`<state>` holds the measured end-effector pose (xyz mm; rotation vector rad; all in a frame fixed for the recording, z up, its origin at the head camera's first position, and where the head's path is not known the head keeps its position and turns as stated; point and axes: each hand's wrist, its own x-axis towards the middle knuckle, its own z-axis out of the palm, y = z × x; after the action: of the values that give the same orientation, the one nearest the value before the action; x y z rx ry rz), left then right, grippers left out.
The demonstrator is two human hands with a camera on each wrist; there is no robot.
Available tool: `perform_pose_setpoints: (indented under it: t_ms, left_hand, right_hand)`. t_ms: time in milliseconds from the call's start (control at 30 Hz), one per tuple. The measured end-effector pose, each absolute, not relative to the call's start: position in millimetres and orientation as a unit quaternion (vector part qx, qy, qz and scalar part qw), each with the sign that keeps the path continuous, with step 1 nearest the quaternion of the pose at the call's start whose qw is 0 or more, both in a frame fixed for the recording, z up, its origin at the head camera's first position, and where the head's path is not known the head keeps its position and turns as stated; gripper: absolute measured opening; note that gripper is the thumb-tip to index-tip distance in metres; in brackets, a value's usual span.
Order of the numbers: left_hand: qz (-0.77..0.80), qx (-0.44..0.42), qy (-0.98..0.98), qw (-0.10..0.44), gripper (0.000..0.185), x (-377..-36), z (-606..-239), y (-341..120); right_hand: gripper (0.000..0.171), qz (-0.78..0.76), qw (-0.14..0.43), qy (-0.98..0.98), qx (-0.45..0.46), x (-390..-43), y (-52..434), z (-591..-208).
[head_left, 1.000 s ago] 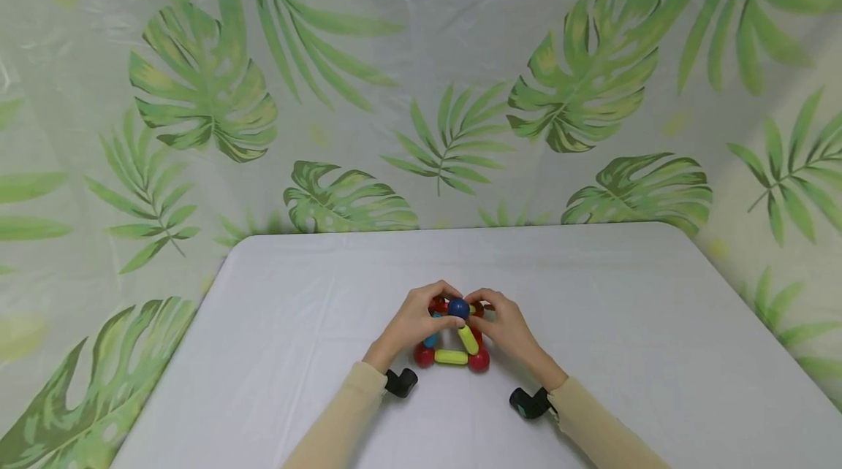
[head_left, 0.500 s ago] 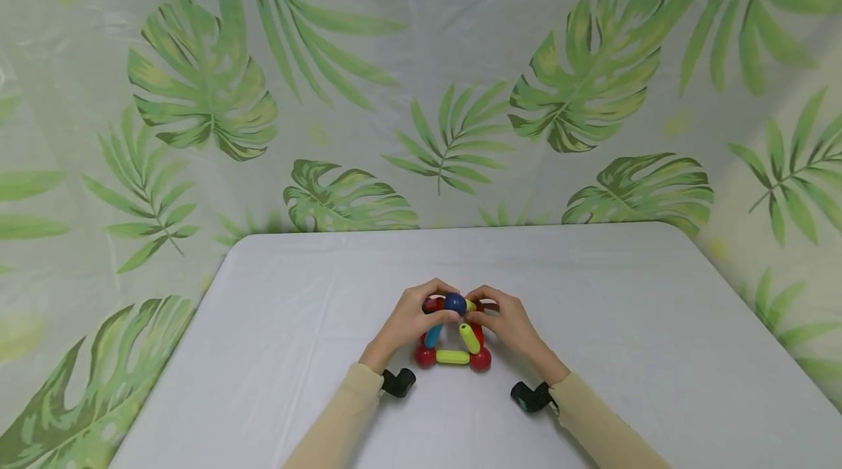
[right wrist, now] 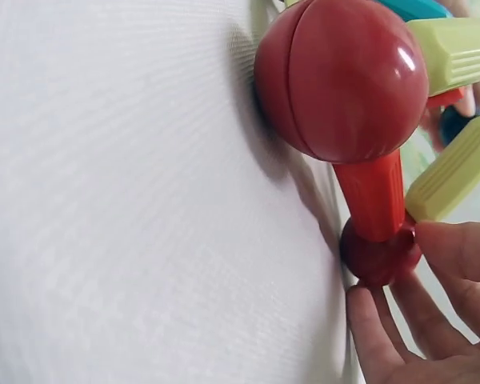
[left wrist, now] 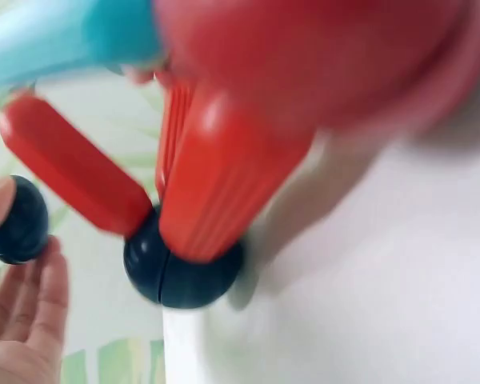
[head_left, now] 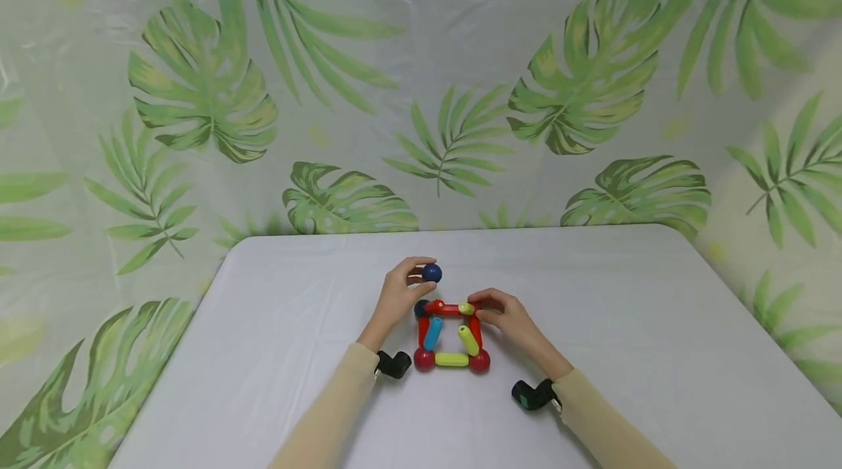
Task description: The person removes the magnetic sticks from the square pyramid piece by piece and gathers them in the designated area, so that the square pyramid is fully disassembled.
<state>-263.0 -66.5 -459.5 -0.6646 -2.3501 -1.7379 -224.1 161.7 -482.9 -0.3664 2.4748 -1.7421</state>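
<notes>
A toy frame of sticks and balls point(head_left: 452, 359) lies on the white table point(head_left: 625, 323). It has red balls at the near corners, a dark blue ball point(left wrist: 184, 268) at the far left corner, red side sticks, and a blue stick point(head_left: 432, 334) and a yellow stick point(head_left: 468, 340) leaning inside. My left hand point(head_left: 418, 277) pinches a loose dark blue ball point(head_left: 431, 272) just beyond the frame. My right hand point(head_left: 479, 308) pinches the frame's far right red ball point(right wrist: 380, 252).
The table's far edge meets a leaf-printed backdrop point(head_left: 421, 89). A black wrist camera sits under each sleeve, one by the left wrist point(head_left: 395, 364) and one by the right wrist point(head_left: 531, 395). The wrist views are close and partly blurred.
My left hand has pulled the dark blue ball off the top of the frame and carried it away toward the far side. The blue and yellow sticks have dropped lower. My right hand stays on the corner.
</notes>
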Motion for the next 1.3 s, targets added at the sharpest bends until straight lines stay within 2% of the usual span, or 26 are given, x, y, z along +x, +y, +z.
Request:
perform_pose_setpoints:
  t_ms: [400,567,700,1100,1200,1300]
  left_hand:
    - [-0.509,-0.166,-0.844,-0.016,0.032,-323,-469,-75]
    - [-0.487,-0.169,-0.856,-0.035,0.032,-335,-473,-79]
    - [-0.48,-0.17,-0.86,-0.031,0.03,-340,-478,-80]
    - [-0.516,-0.171,-0.839,-0.016,0.039,-337,-475,-85]
    - [-0.541,-0.202,-0.816,-0.015,0.033,-325,-472,-88]
    - [-0.552,-0.254,-0.793,-0.044,0.027,-306,-469,-90]
  right_hand:
    - [0.025,-0.571,0.08,0.805,-0.139,-226,158,-480]
    - [0.027,-0.58,0.092,0.797,-0.141,-232,157,-489]
    - [0.029,-0.582,0.098,0.794,-0.143,-232,155,-491]
    - [0.03,-0.582,0.097,0.795,-0.139,-232,159,-493]
    - [0.029,-0.579,0.095,0.799,-0.132,-232,165,-492]
    - [0.029,-0.576,0.091,0.802,-0.128,-232,172,-490]
